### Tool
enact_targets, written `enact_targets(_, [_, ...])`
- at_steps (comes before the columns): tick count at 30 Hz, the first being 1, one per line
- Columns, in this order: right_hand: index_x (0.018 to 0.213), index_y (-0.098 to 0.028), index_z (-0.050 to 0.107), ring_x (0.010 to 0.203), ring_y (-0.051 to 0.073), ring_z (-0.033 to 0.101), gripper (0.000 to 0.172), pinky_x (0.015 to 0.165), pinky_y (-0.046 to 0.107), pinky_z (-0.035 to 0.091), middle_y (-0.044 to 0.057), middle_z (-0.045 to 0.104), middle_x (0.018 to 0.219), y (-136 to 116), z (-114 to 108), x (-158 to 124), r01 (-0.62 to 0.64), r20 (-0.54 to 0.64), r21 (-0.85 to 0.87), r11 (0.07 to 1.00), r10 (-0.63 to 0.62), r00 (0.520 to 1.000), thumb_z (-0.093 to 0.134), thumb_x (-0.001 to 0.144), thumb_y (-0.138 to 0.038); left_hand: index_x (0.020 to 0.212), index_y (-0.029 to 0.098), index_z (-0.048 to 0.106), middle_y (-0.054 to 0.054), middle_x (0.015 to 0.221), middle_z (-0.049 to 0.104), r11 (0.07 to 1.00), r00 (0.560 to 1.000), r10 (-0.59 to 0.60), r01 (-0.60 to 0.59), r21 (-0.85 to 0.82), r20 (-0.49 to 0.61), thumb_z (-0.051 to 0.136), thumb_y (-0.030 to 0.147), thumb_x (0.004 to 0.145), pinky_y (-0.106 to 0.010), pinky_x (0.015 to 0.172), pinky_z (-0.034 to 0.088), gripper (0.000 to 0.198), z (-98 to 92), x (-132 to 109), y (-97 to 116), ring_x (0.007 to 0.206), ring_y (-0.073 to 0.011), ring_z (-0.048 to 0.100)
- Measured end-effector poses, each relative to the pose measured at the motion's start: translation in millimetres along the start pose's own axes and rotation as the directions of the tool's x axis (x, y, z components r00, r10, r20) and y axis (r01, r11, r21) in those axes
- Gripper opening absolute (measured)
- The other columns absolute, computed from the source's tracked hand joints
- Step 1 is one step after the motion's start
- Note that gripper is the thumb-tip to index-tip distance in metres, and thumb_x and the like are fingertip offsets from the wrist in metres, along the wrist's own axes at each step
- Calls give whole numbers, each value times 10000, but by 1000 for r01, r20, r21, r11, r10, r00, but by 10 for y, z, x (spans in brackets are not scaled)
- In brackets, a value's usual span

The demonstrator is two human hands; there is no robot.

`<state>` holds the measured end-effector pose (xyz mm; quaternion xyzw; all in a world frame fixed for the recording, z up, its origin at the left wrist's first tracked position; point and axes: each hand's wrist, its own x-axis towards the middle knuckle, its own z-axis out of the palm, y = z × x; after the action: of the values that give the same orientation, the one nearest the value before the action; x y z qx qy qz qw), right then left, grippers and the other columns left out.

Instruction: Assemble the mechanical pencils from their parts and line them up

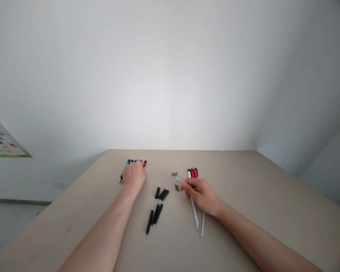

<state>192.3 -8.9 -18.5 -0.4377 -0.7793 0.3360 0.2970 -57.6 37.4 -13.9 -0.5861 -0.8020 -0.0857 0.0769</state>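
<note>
My left hand (134, 175) is curled, knuckles up, over a row of pens (121, 177) at the far left. A red and black pen (144, 163) sticks out beside its knuckles. The fingertips are hidden, so what they grip cannot be made out. Thumb and index finger of my right hand (200, 192) are pinched together, next to small dark springs (177, 187); anything between them is too small to see. Beneath that hand lie thin white refills (194, 213). Just beyond it are a white pen barrel (189, 173) and red ones (194, 173), partly covered.
Several short black tubes (162, 194) and longer black tubes (154, 214) lie between my forearms on the beige table (170, 245). Small metal tips (174, 174) and clear pieces (178, 179) sit farther back. A white wall (170, 75) rises behind the table.
</note>
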Motion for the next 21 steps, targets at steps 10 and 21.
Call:
enact_targets(10, [781, -146, 659, 518, 106, 462, 388, 506, 214, 338, -10, 549, 573, -1, 9, -12, 9, 1, 5, 1000, -9, 1000, 403, 918, -404, 917, 165, 709, -150, 938, 683, 1000, 999, -29, 29, 10, -17, 478, 260, 813, -408, 737, 482, 271, -72, -12, 1, 954, -334, 589])
enact_targets(21, [780, -149, 653, 518, 109, 463, 399, 506, 216, 339, -8, 547, 575, -3, -1, -24, 1, 12, 13, 1000, -1, 1000, 400, 913, -428, 981, 135, 696, -177, 1042, 624, 997, 996, -81, 82, 17, -36, 496, 350, 800, -426, 794, 461, 345, -40, 3, -1, 1006, -344, 526])
